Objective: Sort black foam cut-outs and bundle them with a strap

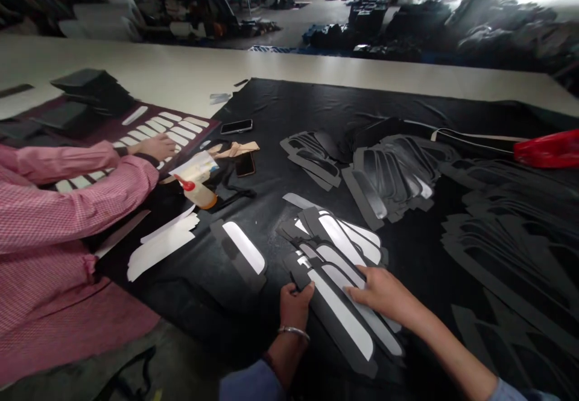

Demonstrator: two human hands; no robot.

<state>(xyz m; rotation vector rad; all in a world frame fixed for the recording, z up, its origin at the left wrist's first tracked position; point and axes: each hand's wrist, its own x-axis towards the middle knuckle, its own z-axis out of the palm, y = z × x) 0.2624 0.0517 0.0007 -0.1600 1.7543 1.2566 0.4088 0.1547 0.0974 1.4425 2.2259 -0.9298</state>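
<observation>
My left hand [296, 306], with a bracelet at the wrist, pinches the left edge of a dark piece [321, 307] that bears a long white strip [346, 319]. To its right, my right hand [380, 292] rests on the neighbouring dark pieces with pale strips [341, 262], thumb and forefinger apart. These pieces lie overlapped in a fanned pile on the black sheet. Farther left, a single dark piece with a white strip [244, 247] lies on its own. Beyond the pile are more fanned dark pieces [389, 172].
At the left, a person in a pink checked sleeve [81, 208] reaches over pale strips on a maroon sheet. Between us are a glue bottle [199, 193], white strips [163, 244] and two phones [236, 126]. A red item [547, 149] lies at the far right.
</observation>
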